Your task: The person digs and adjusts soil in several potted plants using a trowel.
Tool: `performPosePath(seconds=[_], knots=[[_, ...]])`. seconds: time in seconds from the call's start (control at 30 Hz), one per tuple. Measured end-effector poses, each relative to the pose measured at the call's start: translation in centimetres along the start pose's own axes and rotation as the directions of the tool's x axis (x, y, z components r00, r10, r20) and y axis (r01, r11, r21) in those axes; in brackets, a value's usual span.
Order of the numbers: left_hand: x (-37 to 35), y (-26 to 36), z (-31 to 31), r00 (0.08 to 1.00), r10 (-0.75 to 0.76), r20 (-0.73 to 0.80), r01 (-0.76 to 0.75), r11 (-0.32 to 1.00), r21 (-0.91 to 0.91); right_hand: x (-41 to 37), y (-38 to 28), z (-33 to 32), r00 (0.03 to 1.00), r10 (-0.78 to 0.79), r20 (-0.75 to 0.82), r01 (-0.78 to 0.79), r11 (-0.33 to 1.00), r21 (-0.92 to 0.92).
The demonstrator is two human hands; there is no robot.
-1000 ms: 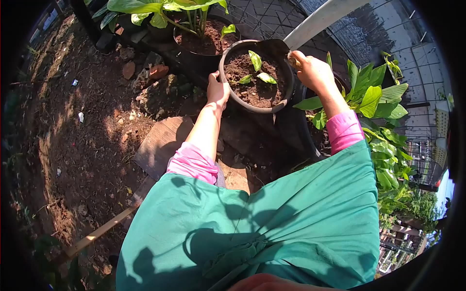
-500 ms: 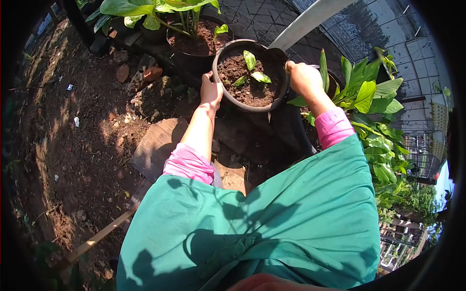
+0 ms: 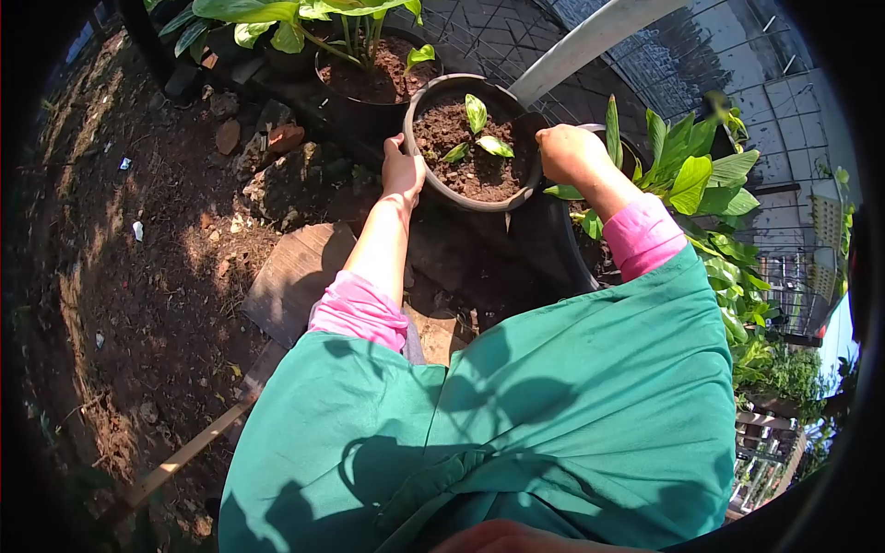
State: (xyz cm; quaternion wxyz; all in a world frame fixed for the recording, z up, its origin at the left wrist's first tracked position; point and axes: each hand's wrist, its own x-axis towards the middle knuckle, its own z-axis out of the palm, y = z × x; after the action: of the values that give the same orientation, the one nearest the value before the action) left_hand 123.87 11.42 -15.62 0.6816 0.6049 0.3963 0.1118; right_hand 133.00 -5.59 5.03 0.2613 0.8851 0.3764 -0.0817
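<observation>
With the left hand (image 3: pixel 403 173), clamped on the near-left rim of the pot (image 3: pixel 493 205); with the right (image 3: pixel 573 157), closed around the mostly hidden handle of a dark tool (image 3: pixel 529 127) at the pot's right edge. Inside the pot, in soil (image 3: pixel 444 129), a small plant (image 3: pixel 476 112). Beyond, to the left, a larger potted plant (image 3: pixel 247 11); to the right, leafy plants (image 3: pixel 690 186).
</observation>
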Motion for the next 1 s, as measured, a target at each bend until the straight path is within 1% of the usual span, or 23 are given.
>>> performPosePath(seconds=[0.03,0.07,0.13,0.17,0.23,0.3,0.33,0.37,0.43,0.47,0.53,0.57,0.6,0.63,0.7,0.77,0.83,0.87,0.9,0.93,1.0], knots=[[0.1,-0.4,-0.1,1.0,-0.006,0.0,0.006,1.0,0.002,-0.5,-0.3,-0.8,0.997,-0.038,0.065,0.04,0.999,-0.03],[0.4,-0.7,0.0,1.0,0.008,0.001,-0.008,1.0,-0.001,-0.6,-0.1,-1.4,0.997,-0.037,0.066,0.039,0.999,-0.033],[0.6,-0.4,0.1,1.0,0.025,-0.001,-0.025,1.0,-0.012,-0.2,1.1,-2.4,0.99,-0.021,0.14,0.025,0.999,-0.023],[0.5,-0.2,0.0,1.0,0.013,0.006,-0.013,1.0,-0.011,0.5,2.3,-1.8,0.993,-0.082,0.082,0.089,0.992,-0.084],[0.1,0.3,-0.1,1.0,-0.013,0.018,0.014,1.0,-0.008,0.3,1.3,-2.8,1.0,0.002,0.017,0.001,0.986,-0.165],[-0.3,0.9,-0.2,0.999,-0.027,0.021,0.027,1.0,-0.005,1.7,0.0,-1.8,0.997,0.066,-0.039,-0.072,0.981,-0.179],[-0.5,1.2,-0.4,0.999,-0.04,0.02,0.04,0.999,-0.001,1.8,-0.7,-1.8,0.998,0.063,0.019,-0.059,0.984,-0.168],[-0.7,1.5,-0.5,0.999,-0.042,0.017,0.042,0.999,0.0,1.8,-1.3,-2.0,0.997,0.038,0.067,-0.03,0.992,-0.12],[-1.6,2.2,-0.8,0.997,-0.071,0.042,0.071,0.997,-0.004,2.2,-2.4,-3.3,0.972,-0.003,0.237,0.032,0.993,-0.118],[-1.3,1.8,-0.7,0.998,-0.059,0.039,0.059,0.998,-0.012,2.2,-2.9,-4.2,0.971,0.0,0.24,0.029,0.993,-0.119],[0.0,0.6,-0.2,0.999,-0.028,0.018,0.029,1.0,-0.006,2.1,-3.3,-6.5,0.886,-0.02,0.463,0.116,0.977,-0.178],[0.6,-0.2,0.1,1.0,-0.003,-0.006,0.003,1.0,0.007,2.0,-3.0,-7.2,0.892,0.012,0.452,0.068,0.984,-0.162],[0.2,0.3,0.0,0.999,0.028,-0.02,-0.028,1.0,0.013,2.3,-2.9,-7.4,0.894,0.022,0.448,0.067,0.981,-0.182],[-0.3,0.7,-0.2,0.999,0.028,-0.016,-0.027,1.0,0.01,2.5,-2.7,-7.4,0.897,0.031,0.441,0.066,0.977,-0.202],[-1.1,1.8,-0.7,0.998,-0.042,0.042,0.044,0.998,-0.039,2.6,-3.2,-6.5,0.937,0.049,0.347,0.024,0.979,-0.202],[-0.1,0.7,-0.3,0.999,-0.026,0.036,0.027,0.999,-0.037,3.1,-3.6,-5.9,0.935,0.041,0.353,0.021,0.985,-0.172],[0.6,-0.5,0.0,0.999,-0.018,0.035,0.019,0.999,-0.028,2.8,-4.3,-6.8,0.834,-0.059,0.548,0.181,0.969,-0.171],[0.8,-0.9,0.2,1.0,0.013,0.019,-0.013,1.0,-0.015,2.4,-4.5,-8.1,0.767,-0.002,0.642,0.129,0.98,-0.151],[1.2,-1.2,0.5,0.999,0.047,0.005,-0.047,0.999,-0.002,3.3,-3.8,-7.8,0.682,-0.014,0.732,0.174,0.974,-0.144],[1.8,-1.8,0.9,0.996,0.087,-0.038,-0.084,0.994,0.062,3.5,-3.2,-7.9,0.643,-0.011,0.766,0.143,0.984,-0.106],[2.2,-2.3,1.1,0.996,0.081,-0.031,-0.079,0.995,0.057,4.4,-1.6,-7.4,0.578,-0.021,0.816,0.053,0.999,-0.011]])
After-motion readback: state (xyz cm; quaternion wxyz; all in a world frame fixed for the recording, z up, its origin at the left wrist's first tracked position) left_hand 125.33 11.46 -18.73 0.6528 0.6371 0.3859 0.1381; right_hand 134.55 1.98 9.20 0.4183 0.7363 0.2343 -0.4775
